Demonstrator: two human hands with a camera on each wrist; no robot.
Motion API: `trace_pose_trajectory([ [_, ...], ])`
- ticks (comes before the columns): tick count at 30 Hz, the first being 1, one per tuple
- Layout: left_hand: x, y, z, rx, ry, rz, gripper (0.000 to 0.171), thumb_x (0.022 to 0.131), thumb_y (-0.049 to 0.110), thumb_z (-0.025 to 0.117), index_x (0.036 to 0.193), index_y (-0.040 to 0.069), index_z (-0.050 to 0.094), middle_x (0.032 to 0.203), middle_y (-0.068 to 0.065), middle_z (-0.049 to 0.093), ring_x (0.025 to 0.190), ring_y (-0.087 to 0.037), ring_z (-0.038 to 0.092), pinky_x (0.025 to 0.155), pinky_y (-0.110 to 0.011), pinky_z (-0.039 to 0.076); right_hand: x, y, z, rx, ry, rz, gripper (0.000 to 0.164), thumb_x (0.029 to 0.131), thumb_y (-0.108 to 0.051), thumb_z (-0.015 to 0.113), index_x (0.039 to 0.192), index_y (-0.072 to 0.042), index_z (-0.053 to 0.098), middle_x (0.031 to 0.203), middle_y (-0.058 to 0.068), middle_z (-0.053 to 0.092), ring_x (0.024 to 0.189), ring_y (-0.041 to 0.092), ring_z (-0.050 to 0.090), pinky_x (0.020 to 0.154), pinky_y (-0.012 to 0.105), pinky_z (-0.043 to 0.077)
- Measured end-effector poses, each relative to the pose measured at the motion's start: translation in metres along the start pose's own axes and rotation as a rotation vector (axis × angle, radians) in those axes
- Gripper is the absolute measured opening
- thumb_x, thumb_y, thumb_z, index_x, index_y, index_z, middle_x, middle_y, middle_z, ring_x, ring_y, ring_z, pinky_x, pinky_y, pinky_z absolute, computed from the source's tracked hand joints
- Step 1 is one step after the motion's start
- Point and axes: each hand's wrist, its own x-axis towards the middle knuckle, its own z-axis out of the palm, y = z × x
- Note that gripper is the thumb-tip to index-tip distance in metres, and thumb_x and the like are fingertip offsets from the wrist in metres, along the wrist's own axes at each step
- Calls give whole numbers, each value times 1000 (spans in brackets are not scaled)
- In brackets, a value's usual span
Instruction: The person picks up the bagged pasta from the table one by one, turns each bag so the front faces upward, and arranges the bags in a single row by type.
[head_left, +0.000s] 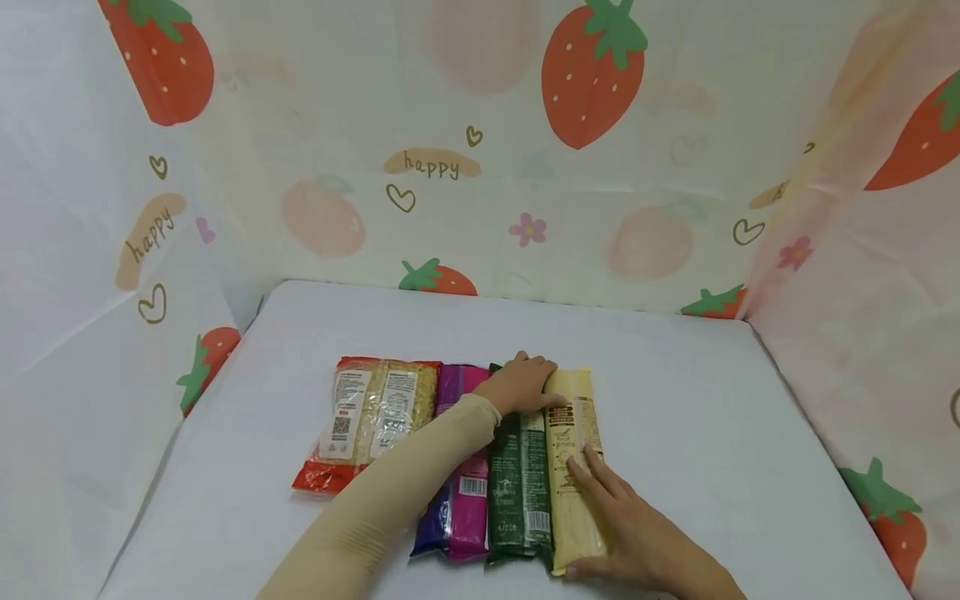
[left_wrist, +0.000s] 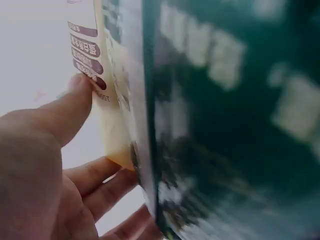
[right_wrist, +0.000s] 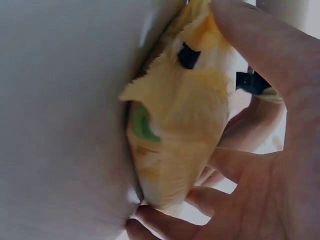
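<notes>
the yellow packet (head_left: 573, 467) lies at the right end of a row, touching the green packet (head_left: 519, 487); purple (head_left: 461, 500) and orange packets (head_left: 371, 421) follow leftward on the white table (head_left: 712, 433). our right hand (head_left: 637, 533) curls round its near end, our left hand (head_left: 521, 385) lies over its far end, thumb pressing. we'd do well to push evenly, keeping edges flush

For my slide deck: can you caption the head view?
Both hands, left hand and right hand, grip a yellow packet at the end of a row of packets.
</notes>
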Motion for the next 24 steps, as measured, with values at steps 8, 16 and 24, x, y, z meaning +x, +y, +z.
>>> trace_pose_trajectory([
  [8,6,6,-7,19,-43,-9,69,104,56,65,156,12,55,151,-8,58,130,-29,55,111,-41,48,4,-1,-9,-39,-44,4,134,73,-74,88,173,-14,22,178,21,10,149,50,42,86,57,60],
  [16,10,5,-4,4,-84,-24,71,104,58,65,157,13,54,154,-9,53,136,-30,51,114,-43,47,8,-3,-13,-38,-86,37,128,74,-62,95,172,-16,27,177,20,18,140,51,52,76,57,61],
  [24,7,8,-9,13,-80,-17,67,104,56,66,154,11,58,151,-10,57,136,-29,53,119,-40,42,12,-1,-15,-29,-81,36,123,72,-55,99,170,-16,34,173,23,27,128,51,61,84,62,59],
])
